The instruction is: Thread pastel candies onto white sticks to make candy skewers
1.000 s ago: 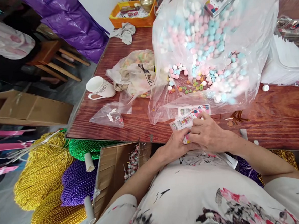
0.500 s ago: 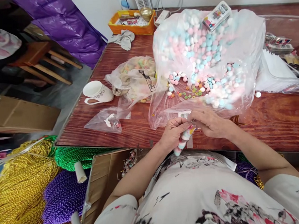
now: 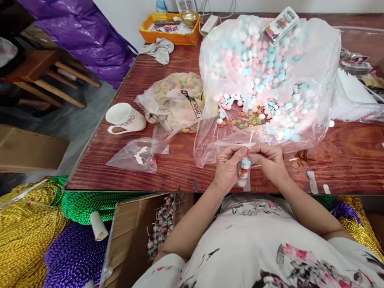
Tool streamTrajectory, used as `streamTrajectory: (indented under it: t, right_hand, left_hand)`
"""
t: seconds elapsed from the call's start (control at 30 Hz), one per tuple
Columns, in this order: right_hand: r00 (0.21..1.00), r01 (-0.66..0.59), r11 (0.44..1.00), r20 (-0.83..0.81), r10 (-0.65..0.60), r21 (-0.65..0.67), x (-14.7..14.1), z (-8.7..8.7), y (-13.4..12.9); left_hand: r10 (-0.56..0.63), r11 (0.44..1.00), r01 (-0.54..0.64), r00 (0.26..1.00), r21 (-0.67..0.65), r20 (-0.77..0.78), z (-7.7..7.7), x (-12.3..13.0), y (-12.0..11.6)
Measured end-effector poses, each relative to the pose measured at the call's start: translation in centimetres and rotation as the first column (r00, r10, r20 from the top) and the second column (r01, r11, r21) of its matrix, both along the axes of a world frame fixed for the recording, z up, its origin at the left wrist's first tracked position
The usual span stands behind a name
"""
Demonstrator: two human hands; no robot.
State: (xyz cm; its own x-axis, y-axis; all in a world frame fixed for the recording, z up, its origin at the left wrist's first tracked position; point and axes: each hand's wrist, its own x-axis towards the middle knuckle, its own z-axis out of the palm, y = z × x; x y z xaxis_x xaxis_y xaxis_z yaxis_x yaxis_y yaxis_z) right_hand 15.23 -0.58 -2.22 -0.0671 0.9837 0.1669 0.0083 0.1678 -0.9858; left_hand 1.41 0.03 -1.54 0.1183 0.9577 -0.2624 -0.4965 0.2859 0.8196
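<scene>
A slim clear packet [image 3: 243, 172] of pink, white and blue pieces hangs nearly upright in front of my body, at the table's edge. My left hand [image 3: 226, 164] is closed, its thumb and fingers pinching the packet's gathered top. My right hand [image 3: 269, 159] pinches the same neck from the other side, fingertips meeting those of the left. A thin white stick [image 3: 251, 138] rises above the fingertips. Just beyond the hands lies a big open plastic bag [image 3: 203, 150] of pastel pieces [image 3: 273, 63], with small coloured rings [image 3: 251, 119] near its mouth.
A white mug [image 3: 124, 118], a knotted bag [image 3: 175, 99] and a small clear bag [image 3: 132, 156] lie left. Brown strips [image 3: 305, 157] and white scraps [image 3: 312, 182] are at right, before a clear bin [image 3: 357, 114]. A carton [image 3: 122, 236] and shiny bead strands [image 3: 18, 244] stand below.
My right hand has come lower and closer to my left. The packet has swung from slanted to nearly upright. The thin stick now shows above the fingers, and the brown strips are uncovered.
</scene>
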Motion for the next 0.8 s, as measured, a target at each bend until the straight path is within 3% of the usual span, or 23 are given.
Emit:
streamTrajectory:
  t: [0.13, 0.33, 0.43, 0.57, 0.67, 0.73, 0.8]
  right_hand:
    - [0.997, 0.024, 0.999, -0.069, -0.026, -0.034, 0.1, 0.1, 0.4]
    - [0.984, 0.173, 0.977, 0.021, -0.177, 0.128, -0.9, -1.4, 0.2]
    - [0.982, 0.178, 0.978, -0.084, -0.169, 0.107, -1.6, -2.3, -0.1]
    - [0.93, 0.025, 0.995, -0.362, -0.059, -0.098, -2.0, -2.8, -0.2]
    - [0.872, -0.18, 0.951, -0.489, 0.036, -0.251, -1.4, -2.7, -0.3]
    - [0.848, -0.273, 0.924, -0.521, 0.1, -0.268, -0.7, -2.6, -0.5]
    - [0.831, -0.28, 0.93, -0.545, 0.11, -0.239, -0.1, -2.6, -0.8]
  left_hand:
    - [-0.232, 0.973, 0.232, 0.972, -0.016, -0.023, -1.0, -0.6, -0.6]
    - [-0.274, 0.962, 0.274, 0.958, -0.012, -0.086, -2.2, -1.5, -1.2]
    - [-0.396, 0.914, 0.393, 0.918, -0.097, -0.016, -2.0, -2.2, -0.8]
    - [-0.551, 0.822, 0.554, 0.832, -0.133, 0.062, -1.6, -3.0, -0.3]
    - [-0.582, 0.795, 0.593, 0.805, -0.13, 0.115, -1.4, -2.9, -0.3]
    - [-0.601, 0.773, 0.615, 0.789, -0.156, 0.133, -1.3, -2.8, -0.5]
    - [-0.636, 0.741, 0.648, 0.761, -0.174, 0.128, -1.3, -2.5, -0.5]
